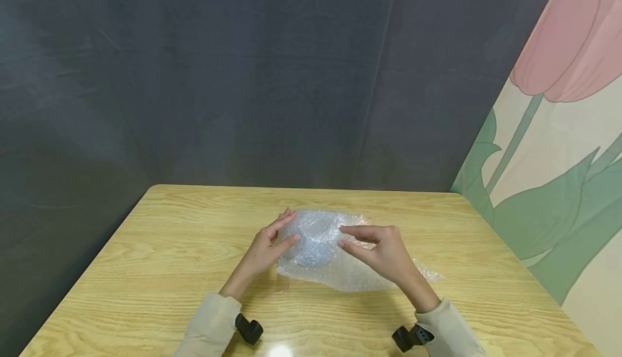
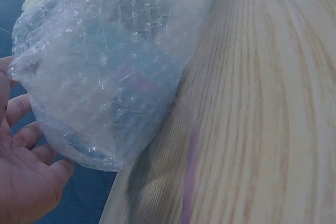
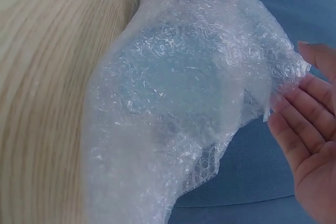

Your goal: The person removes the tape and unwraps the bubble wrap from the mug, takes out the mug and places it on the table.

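Bubble wrap [image 1: 335, 273]: one crumpled, translucent bundle, a bluish form [image 1: 313, 251] showing through it, on the wooden table [image 1: 170, 254]. Head view: we list the wrap between two hands. Left hand [image 1: 262, 249]: thumb and fingers spread apart at the wrap's left edge; we judge them placed there to steady that side. Right hand [image 1: 386, 251]: thumb and forefinger extended over the wrap, a gap between their tips; we take this reach as suited to the loose sheet there. Behind, a dark curtain [image 1: 243, 76]; at right, a tulip mural [image 1: 549, 206]. Left wrist view: fingers relaxed beside the wrap, the uppermost digit at its edge, no firm grip that we can make out. On the wood, a purplish strip [image 2: 189, 187], nature unclear. Right wrist view: fingers nearly straight at the wrap's ragged edge, thumb apart from them near its corner; we judge that this loose straddling supports the thin sheet without crushing it. What the bluish form is, we cannot tell.
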Available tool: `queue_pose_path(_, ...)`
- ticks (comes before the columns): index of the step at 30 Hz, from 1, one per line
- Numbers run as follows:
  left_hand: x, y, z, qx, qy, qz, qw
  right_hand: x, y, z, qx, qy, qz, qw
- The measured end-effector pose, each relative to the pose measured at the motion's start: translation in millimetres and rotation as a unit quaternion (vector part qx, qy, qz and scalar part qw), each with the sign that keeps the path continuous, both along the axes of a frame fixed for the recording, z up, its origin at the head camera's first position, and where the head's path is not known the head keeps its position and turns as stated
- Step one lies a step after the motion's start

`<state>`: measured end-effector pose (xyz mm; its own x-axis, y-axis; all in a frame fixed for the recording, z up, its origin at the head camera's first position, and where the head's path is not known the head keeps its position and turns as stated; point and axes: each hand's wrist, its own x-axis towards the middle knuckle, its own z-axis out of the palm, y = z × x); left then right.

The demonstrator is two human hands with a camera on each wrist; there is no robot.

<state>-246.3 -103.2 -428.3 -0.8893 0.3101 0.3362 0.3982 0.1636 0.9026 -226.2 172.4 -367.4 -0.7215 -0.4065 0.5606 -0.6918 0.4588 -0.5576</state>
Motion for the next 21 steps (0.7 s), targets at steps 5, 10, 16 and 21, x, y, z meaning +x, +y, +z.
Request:
queue_pose_path(5,0.0,-0.3,0.0,-0.006,-0.010,0.000,0.9999,-1.2,1.5,-2.0,0.006,0.012,0.018,0.9997)
queue_pose_path(10,5.9,0.2,9.7,-0.012,-0.023,-0.006,0.9997,1.4,2.9,-0.6,0.004,0.008,0.040,0.9992)
queue_pose_path(16,20.5,0.7,34.8,-0.026,-0.037,-0.017,0.9989,6.8,4.8,1.3,0.007,0.028,0.062,0.9976)
queue_pose_path(21,11.7,1.2,20.3,-0.018,-0.029,-0.014,0.9993,10.9,6.7,0.3,0.017,0.062,0.082,0.9946)
